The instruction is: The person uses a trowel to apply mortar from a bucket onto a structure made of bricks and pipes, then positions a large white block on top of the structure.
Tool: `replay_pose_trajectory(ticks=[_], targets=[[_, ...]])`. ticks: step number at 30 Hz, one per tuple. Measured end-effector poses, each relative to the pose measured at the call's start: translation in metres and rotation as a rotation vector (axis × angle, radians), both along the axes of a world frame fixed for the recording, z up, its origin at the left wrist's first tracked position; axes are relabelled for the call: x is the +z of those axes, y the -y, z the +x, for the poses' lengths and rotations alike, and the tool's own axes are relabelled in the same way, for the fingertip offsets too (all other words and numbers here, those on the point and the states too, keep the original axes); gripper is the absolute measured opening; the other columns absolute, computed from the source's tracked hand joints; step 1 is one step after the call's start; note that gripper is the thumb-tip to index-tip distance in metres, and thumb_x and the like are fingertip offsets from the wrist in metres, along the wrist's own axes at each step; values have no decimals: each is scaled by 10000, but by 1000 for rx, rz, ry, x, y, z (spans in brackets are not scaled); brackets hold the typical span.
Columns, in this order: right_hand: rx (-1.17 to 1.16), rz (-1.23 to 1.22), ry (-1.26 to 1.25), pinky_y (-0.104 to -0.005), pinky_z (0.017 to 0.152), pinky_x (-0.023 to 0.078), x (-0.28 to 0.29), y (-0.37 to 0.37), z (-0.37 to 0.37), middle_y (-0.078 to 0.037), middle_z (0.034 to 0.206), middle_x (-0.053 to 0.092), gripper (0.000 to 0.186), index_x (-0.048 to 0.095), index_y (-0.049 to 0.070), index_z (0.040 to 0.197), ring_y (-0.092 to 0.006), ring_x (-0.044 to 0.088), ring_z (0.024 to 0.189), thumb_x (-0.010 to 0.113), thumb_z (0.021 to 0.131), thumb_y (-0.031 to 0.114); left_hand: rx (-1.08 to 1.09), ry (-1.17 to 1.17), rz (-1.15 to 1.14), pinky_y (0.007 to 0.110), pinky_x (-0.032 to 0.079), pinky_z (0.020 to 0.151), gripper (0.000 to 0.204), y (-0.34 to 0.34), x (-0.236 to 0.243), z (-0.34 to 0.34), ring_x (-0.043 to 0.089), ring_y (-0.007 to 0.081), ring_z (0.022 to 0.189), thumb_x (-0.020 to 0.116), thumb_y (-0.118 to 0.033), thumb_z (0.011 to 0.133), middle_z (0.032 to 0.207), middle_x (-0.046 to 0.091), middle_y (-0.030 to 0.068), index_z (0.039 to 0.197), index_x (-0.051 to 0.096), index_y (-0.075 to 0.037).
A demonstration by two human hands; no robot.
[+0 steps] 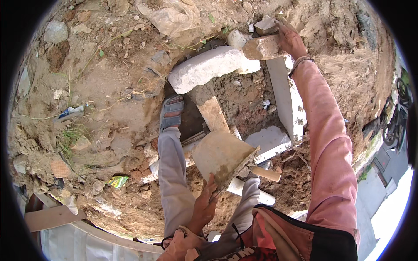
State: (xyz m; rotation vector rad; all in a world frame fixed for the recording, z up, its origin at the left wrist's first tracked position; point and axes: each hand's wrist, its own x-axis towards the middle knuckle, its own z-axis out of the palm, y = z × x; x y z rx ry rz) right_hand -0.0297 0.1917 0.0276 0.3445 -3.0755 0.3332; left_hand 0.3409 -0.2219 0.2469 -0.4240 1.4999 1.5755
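Observation:
My left hand (203, 209) grips the near edge of a tan, flat-faced stone block (222, 152), which is tilted over the near side of a pit. Beside the block a short wooden handle (266, 173) sticks out; its other end is hidden. At the far right corner, my right hand (291, 41) has its fingers closed against a small grey-brown stone (266, 25). A brown, rough stone (262, 48) lies right under that hand, next to a long white block (207, 68) along the far side.
A pale slab (285, 95) lines the pit's right side, and a white block (268, 141) its near side. Another tan block (212, 114) crosses the middle. My sandalled foot (173, 111) stands inside at left. Loose soil and a cloth sack (172, 15) lie around.

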Motion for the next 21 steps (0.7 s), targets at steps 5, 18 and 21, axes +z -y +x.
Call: replay_pose_trajectory(ticks=[5, 18, 21], targets=[[-39, -285, 60, -386, 957, 478, 99, 51, 103, -189, 1291, 556, 280, 565, 41, 1212, -323, 572, 1162, 518, 962, 157, 18, 69, 8, 348, 236, 1133, 399, 0, 8, -2, 166, 270, 1451, 441, 52, 937, 1563, 195, 189, 1332, 394, 81], [76, 5, 967, -449, 536, 523, 203, 59, 369, -127, 647, 604, 238, 532, -10, 957, -373, 607, 531, 553, 848, 201, 98, -39, 79, 334, 254, 1126, 447, -70, 4, -42, 324, 202, 1379, 469, -161, 1001, 1536, 302, 82, 1417, 389, -17], [77, 101, 707, -398, 496, 512, 233, 67, 372, -126, 657, 601, 190, 537, -26, 921, -297, 628, 541, 507, 865, 153, 151, 45, 63, 301, 436, 983, 465, -92, 12, -62, 467, 168, 1257, 495, -199, 992, 1500, 355, 56, 1430, 396, -76]])
